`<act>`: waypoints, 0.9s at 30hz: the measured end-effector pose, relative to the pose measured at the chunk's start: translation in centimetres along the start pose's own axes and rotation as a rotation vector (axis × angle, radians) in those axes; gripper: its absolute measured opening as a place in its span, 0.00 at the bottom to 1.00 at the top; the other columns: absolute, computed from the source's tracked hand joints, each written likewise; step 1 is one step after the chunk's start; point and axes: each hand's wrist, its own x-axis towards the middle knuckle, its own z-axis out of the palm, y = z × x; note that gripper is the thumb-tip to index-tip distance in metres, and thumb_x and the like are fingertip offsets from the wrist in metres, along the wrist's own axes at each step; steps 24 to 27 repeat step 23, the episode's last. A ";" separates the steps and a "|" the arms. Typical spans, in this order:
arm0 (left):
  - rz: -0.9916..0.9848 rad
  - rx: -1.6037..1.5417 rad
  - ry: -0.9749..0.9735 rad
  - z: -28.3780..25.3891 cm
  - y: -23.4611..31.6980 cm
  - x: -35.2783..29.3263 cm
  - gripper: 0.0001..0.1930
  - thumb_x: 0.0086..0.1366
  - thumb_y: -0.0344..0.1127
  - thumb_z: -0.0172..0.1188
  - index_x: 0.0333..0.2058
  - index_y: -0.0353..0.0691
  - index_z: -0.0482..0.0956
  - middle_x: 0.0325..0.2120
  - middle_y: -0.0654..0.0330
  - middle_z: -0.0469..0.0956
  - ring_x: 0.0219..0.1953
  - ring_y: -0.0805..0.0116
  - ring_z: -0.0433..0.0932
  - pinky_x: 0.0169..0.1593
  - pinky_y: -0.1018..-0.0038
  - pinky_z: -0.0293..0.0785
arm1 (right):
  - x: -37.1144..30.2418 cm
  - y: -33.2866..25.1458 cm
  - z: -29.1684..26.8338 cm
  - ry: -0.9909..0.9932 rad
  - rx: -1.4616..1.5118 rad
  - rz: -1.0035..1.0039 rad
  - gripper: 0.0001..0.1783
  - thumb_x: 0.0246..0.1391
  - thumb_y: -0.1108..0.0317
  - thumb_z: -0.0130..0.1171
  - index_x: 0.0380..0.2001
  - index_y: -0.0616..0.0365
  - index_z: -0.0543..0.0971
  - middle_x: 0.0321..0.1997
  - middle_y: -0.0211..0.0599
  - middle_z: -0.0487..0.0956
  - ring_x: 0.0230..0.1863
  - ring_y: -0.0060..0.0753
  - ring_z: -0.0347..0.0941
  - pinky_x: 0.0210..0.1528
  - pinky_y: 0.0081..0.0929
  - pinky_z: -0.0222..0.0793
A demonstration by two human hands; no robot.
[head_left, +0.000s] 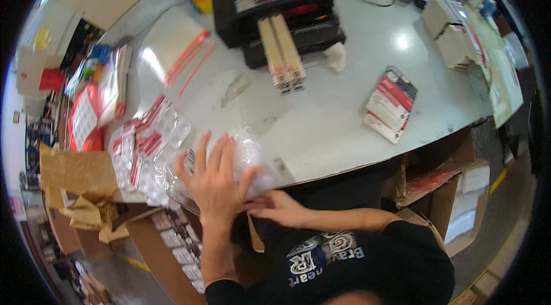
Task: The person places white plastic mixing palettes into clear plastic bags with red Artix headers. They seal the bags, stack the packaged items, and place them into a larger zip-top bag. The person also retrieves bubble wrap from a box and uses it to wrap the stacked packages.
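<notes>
A clear plastic bag (248,150) lies at the table's near edge. My left hand (213,181) rests palm down on it, fingers stretched and spread. Just to the right and lower, my right hand (279,208) has its fingers closed at the bag's lower edge, though the fingertips are partly hidden. Left of my left hand is a pile of clear plastic packs with red and white labels (150,143). Some of the pile is covered by my left hand and the bag.
A black machine (281,9) with a lit red display and two pale rails (280,52) stands at the back. Red-and-white cards (391,104) lie to the right, card stacks (453,32) farther right. Clear bags with red strips (178,47) lie back left. Cardboard boxes (445,190) stand below the table.
</notes>
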 end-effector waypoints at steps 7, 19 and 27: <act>-0.007 -0.148 0.092 5.8 -3.1 8.8 0.13 0.63 0.45 0.54 0.36 0.42 0.78 0.42 0.62 0.78 0.53 0.61 0.72 0.59 0.56 0.52 | -3.5 -5.7 -4.1 0.384 -0.699 -0.319 0.14 0.58 0.68 0.53 0.46 0.57 0.77 0.41 0.37 0.82 0.40 0.27 0.79 0.44 0.26 0.72; -0.032 -0.206 0.205 7.6 1.7 -0.3 0.18 0.54 0.38 0.63 0.45 0.54 0.78 0.57 0.58 0.69 0.63 0.59 0.62 0.61 0.65 0.48 | -10.0 -12.7 -17.6 1.010 -2.122 -0.207 0.36 0.38 0.59 0.68 0.56 0.37 0.71 0.71 0.36 0.53 0.72 0.43 0.43 0.58 0.50 0.42; 0.005 -0.183 0.224 7.6 -0.2 -0.4 0.20 0.51 0.37 0.64 0.46 0.53 0.78 0.58 0.56 0.67 0.63 0.58 0.61 0.63 0.65 0.47 | -8.6 -12.8 -19.4 1.024 -2.203 -0.466 0.35 0.40 0.60 0.66 0.56 0.37 0.71 0.71 0.36 0.52 0.72 0.43 0.42 0.58 0.50 0.43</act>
